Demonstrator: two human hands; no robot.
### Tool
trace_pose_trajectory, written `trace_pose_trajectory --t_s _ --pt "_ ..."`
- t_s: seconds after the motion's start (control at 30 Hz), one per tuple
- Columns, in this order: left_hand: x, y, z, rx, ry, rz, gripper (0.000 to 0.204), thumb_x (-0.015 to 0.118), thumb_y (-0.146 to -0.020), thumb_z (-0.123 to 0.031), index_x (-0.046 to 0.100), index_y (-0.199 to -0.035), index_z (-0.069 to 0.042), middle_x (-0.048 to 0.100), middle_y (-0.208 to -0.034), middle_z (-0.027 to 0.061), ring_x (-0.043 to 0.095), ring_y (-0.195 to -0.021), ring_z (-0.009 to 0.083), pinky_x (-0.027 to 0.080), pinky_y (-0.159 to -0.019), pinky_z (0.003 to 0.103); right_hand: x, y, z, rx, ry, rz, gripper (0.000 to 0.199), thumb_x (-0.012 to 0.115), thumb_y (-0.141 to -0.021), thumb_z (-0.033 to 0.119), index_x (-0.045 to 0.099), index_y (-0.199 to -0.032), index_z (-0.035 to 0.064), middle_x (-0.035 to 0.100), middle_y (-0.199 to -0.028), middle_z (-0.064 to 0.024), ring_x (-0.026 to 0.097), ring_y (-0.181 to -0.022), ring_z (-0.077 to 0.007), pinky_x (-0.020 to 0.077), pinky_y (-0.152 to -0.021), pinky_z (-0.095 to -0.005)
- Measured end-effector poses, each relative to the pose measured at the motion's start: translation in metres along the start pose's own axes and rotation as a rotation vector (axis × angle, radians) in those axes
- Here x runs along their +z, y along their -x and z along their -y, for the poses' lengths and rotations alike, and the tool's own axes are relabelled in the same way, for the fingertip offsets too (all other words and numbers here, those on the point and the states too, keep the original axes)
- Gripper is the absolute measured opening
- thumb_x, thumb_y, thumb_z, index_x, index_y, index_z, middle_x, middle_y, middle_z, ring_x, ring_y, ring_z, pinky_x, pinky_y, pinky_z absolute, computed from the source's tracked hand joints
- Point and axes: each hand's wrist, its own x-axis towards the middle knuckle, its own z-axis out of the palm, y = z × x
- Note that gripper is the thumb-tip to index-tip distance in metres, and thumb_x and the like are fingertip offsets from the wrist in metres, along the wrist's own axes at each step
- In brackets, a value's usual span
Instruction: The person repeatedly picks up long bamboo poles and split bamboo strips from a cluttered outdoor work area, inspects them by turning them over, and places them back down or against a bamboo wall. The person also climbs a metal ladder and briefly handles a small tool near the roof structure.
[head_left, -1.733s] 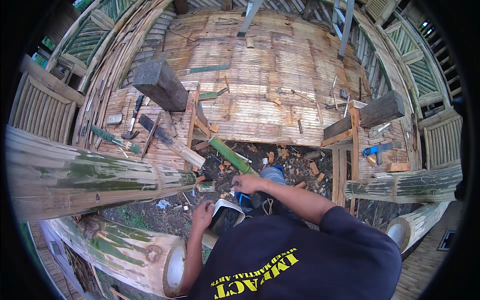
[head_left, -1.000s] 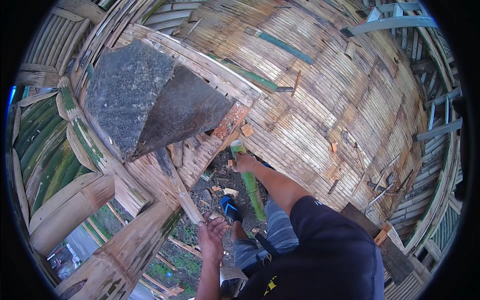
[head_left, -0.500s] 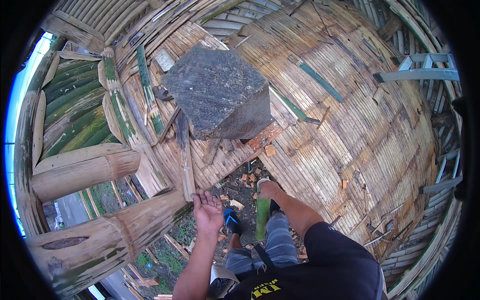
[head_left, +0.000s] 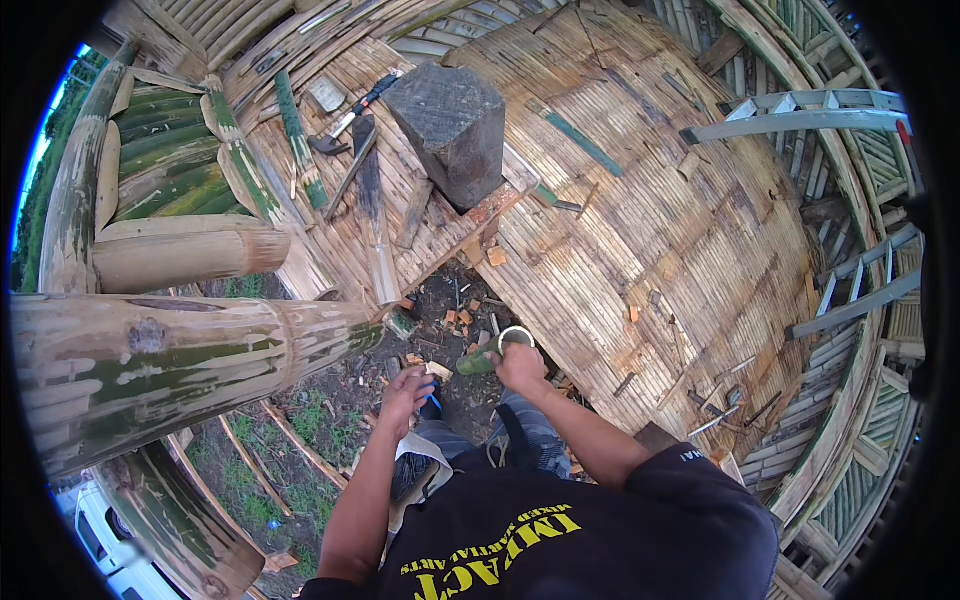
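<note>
My right hand (head_left: 520, 368) grips a short green bamboo tube (head_left: 492, 352), its pale open end turned up toward me. My left hand (head_left: 405, 392) hangs just left of it, fingers loosely curled, nothing visible in it. Both hands are over a gap of bare soil and wood chips (head_left: 440, 320) between the woven bamboo floor (head_left: 640, 220) and a thick bamboo pole (head_left: 180, 370). A dark wooden block (head_left: 455, 130) stands on the floor ahead. A hammer (head_left: 345, 120) and a long blade (head_left: 368, 180) lie left of the block.
Thick bamboo poles (head_left: 170, 255) lie stacked at the left. Green split bamboo pieces (head_left: 290, 130) rest beside the tools. A metal ladder (head_left: 800, 115) lies at the upper right, with bamboo panels (head_left: 880, 300) along the right rim. A white vehicle (head_left: 100, 530) shows at the lower left.
The view has swung, so the block now sits farther up. My right hand has tipped the green tube so that its open end faces up. My left hand has dropped lower.
</note>
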Motion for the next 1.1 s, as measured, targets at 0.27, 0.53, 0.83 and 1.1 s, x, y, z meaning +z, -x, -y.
trace_pose_trajectory --t_s 0.27,0.53,0.83,1.1 --pt "-0.1 0.013 0.017 0.182 -0.153 0.076 0.031 0.056 -0.105 -0.028 0.059 -0.132 -0.013 0.071 -0.111 0.0012 0.066 -0.091 0.0089 0.049 -0.077 0.025 0.07 0.05 0.036 0.191 -0.488 -0.326 0.043 0.073 -0.088 0.044 0.072 -0.09 0.0003 0.071 -0.081 -0.0217 0.07 -0.077 -0.0367 0.0524 -0.071 -0.047" --pt "-0.195 0.019 0.033 0.283 -0.272 0.183 0.032 0.059 -0.103 -0.023 0.06 -0.13 -0.006 0.07 -0.108 0.0055 0.064 -0.09 0.0103 0.051 -0.078 0.025 0.193 0.105 -0.001 0.59 -1.089 -0.06 0.022 0.072 -0.088 0.022 0.071 -0.101 0.004 0.073 -0.092 -0.0089 0.069 -0.084 -0.016 0.0523 -0.064 -0.0296" --pt "-0.172 -0.002 0.04 0.412 -0.602 0.386 0.033 0.06 -0.098 -0.019 0.064 -0.126 -0.001 0.072 -0.104 0.0067 0.066 -0.09 0.013 0.052 -0.085 0.028 0.216 0.231 -0.02 0.351 0.09 0.351 0.051 0.063 -0.091 0.048 0.072 -0.119 0.0059 0.069 -0.126 -0.0152 0.067 -0.115 -0.0322 0.0555 -0.092 -0.0425" --pt "-0.109 0.017 0.038 0.598 -1.022 0.604 0.037 0.063 -0.095 -0.026 0.067 -0.125 -0.004 0.073 -0.109 0.0141 0.069 -0.1 0.0221 0.052 -0.09 0.034 0.142 0.241 0.008 0.317 0.001 0.8 0.029 0.065 -0.088 0.029 0.074 -0.095 0.002 0.075 -0.095 -0.0089 0.069 -0.075 -0.0241 0.0544 -0.065 -0.0401"
